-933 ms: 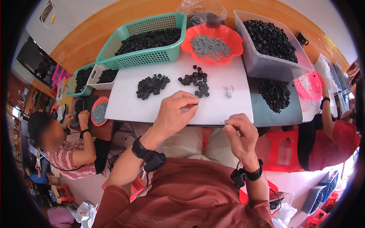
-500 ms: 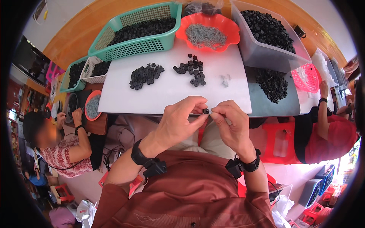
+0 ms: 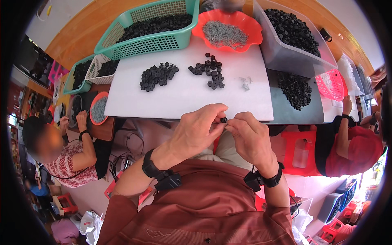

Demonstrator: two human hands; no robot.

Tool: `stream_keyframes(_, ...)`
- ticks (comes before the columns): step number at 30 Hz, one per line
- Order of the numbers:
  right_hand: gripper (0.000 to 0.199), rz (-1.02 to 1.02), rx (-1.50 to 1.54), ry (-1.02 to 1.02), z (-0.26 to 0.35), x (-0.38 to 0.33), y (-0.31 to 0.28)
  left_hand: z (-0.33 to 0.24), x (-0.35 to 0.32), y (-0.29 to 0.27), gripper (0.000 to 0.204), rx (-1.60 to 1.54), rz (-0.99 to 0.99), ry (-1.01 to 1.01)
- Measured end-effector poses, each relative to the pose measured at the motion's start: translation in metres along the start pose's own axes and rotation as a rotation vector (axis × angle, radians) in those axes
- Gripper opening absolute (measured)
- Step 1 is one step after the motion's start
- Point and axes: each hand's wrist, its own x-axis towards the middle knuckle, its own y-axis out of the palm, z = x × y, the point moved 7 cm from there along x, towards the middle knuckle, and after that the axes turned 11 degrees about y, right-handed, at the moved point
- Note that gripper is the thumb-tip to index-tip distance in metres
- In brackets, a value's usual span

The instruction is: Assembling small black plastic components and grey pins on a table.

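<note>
Just off the near edge of the white mat, my left hand [image 3: 195,127] pinches a small round black part [image 3: 223,120] between thumb and fingertips. My right hand [image 3: 252,136] is closed against it from the other side, thumb and fingertips pressed together; whatever they hold is too small to make out. On the mat beyond lie two groups of small black parts: a dense pile [image 3: 158,76] at left and a looser cluster [image 3: 210,70] in the middle. A few small grey metal pieces [image 3: 245,83] lie right of the cluster.
Along the back stand a green basket [image 3: 153,45] of black parts, a red scalloped bowl [image 3: 256,34] of grey metal pieces, and a clear bin [image 3: 292,57] of black parts. More black parts [image 3: 295,90] lie on the dark surface at right. A person sits on each side.
My hands stay together around the black part, with the right fingertips still against it. The whole view has shifted slightly; the piles on the mat look unchanged.
</note>
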Motion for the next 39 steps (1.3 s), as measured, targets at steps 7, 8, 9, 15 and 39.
stream_keyframes(7,0.023,0.006,-0.076,-0.072,0.007,-0.002,0.002,-0.001,-0.001,0.001,0.049,0.010,0.012,0.018)
stream_keyframes(8,0.024,0.002,-0.097,-0.082,0.008,-0.003,0.002,-0.001,-0.001,0.001,0.049,0.010,0.012,0.017)
stream_keyframes(9,0.024,-0.002,-0.118,-0.093,0.008,-0.003,0.002,-0.002,0.000,0.001,0.049,0.024,0.016,0.023)
stream_keyframes(15,0.022,0.010,-0.002,-0.074,0.004,-0.002,-0.001,-0.010,0.002,0.001,0.049,0.111,0.012,0.106)
stream_keyframes(39,0.012,0.113,0.236,0.118,-0.011,0.000,-0.001,-0.026,0.002,0.000,0.046,0.138,0.019,0.222)
